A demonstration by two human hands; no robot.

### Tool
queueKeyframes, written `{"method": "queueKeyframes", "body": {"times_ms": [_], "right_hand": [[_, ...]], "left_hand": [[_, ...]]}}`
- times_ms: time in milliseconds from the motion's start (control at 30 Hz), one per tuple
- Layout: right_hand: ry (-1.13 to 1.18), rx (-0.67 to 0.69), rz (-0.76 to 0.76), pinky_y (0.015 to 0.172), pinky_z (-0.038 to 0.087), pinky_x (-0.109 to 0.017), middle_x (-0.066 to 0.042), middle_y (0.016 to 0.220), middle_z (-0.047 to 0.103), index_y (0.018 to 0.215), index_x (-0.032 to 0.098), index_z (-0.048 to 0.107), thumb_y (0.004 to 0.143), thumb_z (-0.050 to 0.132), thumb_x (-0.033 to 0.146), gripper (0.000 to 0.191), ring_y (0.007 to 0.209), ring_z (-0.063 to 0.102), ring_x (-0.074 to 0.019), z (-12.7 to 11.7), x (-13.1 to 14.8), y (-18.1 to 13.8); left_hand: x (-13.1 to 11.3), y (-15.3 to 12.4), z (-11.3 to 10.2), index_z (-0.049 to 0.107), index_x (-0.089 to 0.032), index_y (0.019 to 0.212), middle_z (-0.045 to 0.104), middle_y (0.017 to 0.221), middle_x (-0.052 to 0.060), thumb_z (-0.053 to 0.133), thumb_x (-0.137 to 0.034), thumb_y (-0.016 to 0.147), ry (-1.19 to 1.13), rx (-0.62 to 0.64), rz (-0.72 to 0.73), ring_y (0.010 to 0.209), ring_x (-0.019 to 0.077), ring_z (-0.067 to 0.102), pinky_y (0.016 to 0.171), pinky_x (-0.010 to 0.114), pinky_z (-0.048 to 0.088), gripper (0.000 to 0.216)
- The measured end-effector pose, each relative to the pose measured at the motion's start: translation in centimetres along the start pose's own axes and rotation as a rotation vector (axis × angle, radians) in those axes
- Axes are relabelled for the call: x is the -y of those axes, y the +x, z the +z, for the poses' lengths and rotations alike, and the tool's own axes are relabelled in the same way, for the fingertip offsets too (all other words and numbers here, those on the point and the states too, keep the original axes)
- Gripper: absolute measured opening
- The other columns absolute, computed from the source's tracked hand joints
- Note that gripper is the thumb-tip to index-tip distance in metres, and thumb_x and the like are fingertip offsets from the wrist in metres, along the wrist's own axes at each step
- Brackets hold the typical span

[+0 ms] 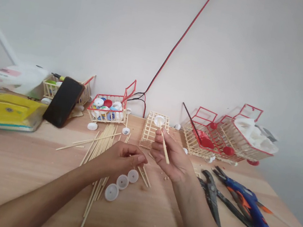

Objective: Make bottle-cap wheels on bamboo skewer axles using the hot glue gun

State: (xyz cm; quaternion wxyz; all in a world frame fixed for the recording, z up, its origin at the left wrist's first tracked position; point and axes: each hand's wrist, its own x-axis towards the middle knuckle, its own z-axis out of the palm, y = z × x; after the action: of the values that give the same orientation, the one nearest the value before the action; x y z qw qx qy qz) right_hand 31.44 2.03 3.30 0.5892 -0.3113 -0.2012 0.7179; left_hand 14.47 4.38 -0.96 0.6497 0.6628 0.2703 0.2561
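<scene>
Over the table [144, 222], the right hand [176, 161] pinches a stick [165, 146], white cap [159, 120] at its far end; the left hand [121, 159] curls its fingers narrowly, contents unclear. A weak joint could drop the cap.

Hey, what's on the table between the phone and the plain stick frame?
The head view shows a red-rimmed stick cart filled with bottle caps, plus wires by the wall, nearer the frame.

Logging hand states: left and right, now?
Left hand: fingers curled; can't tell whether it holds anything.
Right hand: closed on a pale, thin wooden stick, round white cap at its tip.
</scene>
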Motion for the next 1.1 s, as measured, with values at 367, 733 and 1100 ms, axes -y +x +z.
{"method": "queueKeyframes", "body": {"times_ms": [367, 733, 1100], "right_hand": [[0.102, 0.064, 0.060, 0.038, 0.036, -0.011, 0.004, 0.058, 0.062, 0.081, 0.012, 0.058, 0.074, 0.070, 0.013, 0.013, 0.045, 0.053, -0.0021, 0.6, -0.5, -0.5], [0.042, 0.061, 0.090, 0.038, 0.034, -0.011, 0.005, 0.059, 0.060, 0.082, 0.013, 0.060, 0.073, 0.071, 0.015, 0.015, 0.043, 0.048, -0.0025, 0.7, -1.1, -0.6], [-0.101, 0.133, 0.196, 0.036, 0.028, -0.012, 0.004, 0.055, 0.056, 0.077, 0.013, 0.061, 0.070, 0.076, 0.030, 0.024, 0.041, 0.045, -0.0030, 1.4, -2.2, -1.2]], "left_hand": [[-0.9, 0.2, -0.4, 0.067, -0.012, 0.076, 0.063, 0.072, 0.002, 0.059, -0.035, 0.080, 0.048, -0.126, 0.077, 0.067, 0.0115, 0.053, 0.065, 0.023, 0.040, 0.025], [-0.9, 0.3, -1.3, 0.066, -0.013, 0.073, 0.062, 0.069, 0.001, 0.061, -0.036, 0.080, 0.082, -0.328, 0.121, 0.066, 0.0111, 0.054, 0.064, 0.022, 0.042, 0.024], [-0.4, 0.4, -2.2, 0.066, -0.013, 0.079, 0.063, 0.074, 0.003, 0.060, -0.036, 0.081, -0.037, -0.477, 0.143, 0.070, 0.0126, 0.056, 0.063, 0.023, 0.044, 0.025]]}}
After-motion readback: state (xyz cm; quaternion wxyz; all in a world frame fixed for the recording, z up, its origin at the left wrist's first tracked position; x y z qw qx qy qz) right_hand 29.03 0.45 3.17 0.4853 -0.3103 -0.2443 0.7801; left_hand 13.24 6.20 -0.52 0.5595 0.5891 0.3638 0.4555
